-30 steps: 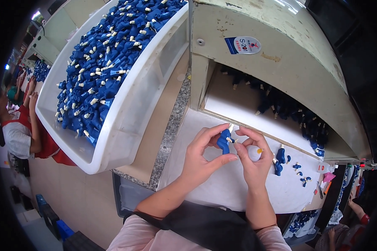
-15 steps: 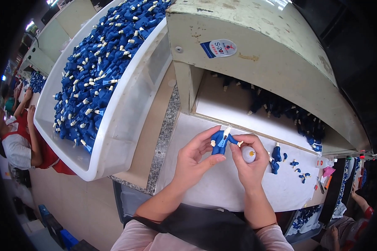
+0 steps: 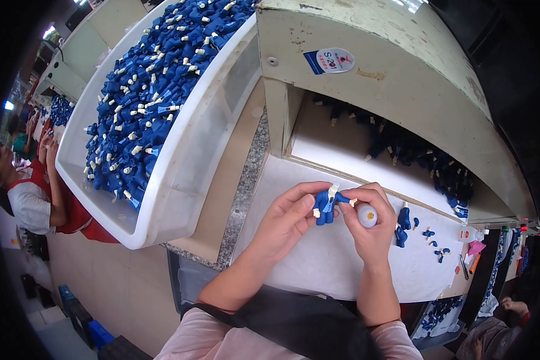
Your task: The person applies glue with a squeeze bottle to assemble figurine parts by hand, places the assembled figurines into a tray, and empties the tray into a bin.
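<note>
A small toy figure body (image 3: 326, 207) in a blue coat, with cream hands and a cream neck stub, is held upright over the white-covered worktop. My left hand (image 3: 282, 223) grips its side between thumb and fingers. With thumb and fingertips, my right hand (image 3: 372, 240) pinches the figure's outstretched arm. A small white bottle (image 3: 366, 216) with a yellowish tip is tucked in that same hand, its end toward me. Right of it lie blue figure bodies (image 3: 401, 235) and several loose blue arms (image 3: 441, 254) on the white sheet (image 3: 306, 273).
A white tub (image 3: 180, 204) heaped with blue figure parts stands at the left. Ahead, a cream metal housing (image 3: 378, 66) overhangs a shelf holding more figures (image 3: 444, 186). A pen-like tool (image 3: 464, 267) and a clear bottle (image 3: 469, 234) lie at right. Co-workers sit on both sides.
The left thumb has shifted from the figure's lower edge up to its side. Both hands and the figure appear slightly farther right in the picture, as does the whole scene.
</note>
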`<state>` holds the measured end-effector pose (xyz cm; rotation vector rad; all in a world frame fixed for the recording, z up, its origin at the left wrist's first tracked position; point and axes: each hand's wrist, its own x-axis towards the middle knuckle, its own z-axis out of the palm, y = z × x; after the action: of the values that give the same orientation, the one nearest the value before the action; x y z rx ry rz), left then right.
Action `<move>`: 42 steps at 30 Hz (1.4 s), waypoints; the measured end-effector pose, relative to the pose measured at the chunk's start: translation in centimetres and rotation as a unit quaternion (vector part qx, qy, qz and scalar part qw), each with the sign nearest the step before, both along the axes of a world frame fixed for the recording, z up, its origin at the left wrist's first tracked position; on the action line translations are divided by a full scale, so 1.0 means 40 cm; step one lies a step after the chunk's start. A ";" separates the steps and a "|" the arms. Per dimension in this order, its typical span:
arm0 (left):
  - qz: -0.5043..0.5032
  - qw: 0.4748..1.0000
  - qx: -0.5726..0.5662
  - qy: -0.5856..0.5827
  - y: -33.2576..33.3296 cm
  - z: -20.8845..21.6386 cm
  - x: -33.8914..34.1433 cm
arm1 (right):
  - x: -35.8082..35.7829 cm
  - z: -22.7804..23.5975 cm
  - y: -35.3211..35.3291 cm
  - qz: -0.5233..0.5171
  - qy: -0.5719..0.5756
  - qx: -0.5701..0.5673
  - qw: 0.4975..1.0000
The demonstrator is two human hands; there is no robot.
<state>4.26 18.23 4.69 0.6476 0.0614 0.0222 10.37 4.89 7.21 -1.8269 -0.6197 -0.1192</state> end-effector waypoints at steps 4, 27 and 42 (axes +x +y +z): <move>-0.015 0.999 -0.032 0.009 -0.001 -0.003 -0.001 | 0.000 0.008 -0.004 0.014 0.015 0.001 1.000; 0.217 0.868 0.427 -0.132 -0.026 -0.003 0.003 | 0.006 0.012 -0.029 0.038 0.049 0.034 0.998; 0.251 0.777 0.552 -0.169 -0.020 0.011 0.007 | -0.005 0.009 -0.034 0.055 0.136 0.085 0.986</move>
<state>4.52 17.42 5.12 1.7921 -0.1478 0.7446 10.18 3.52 7.58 -1.6048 -0.4998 0.1460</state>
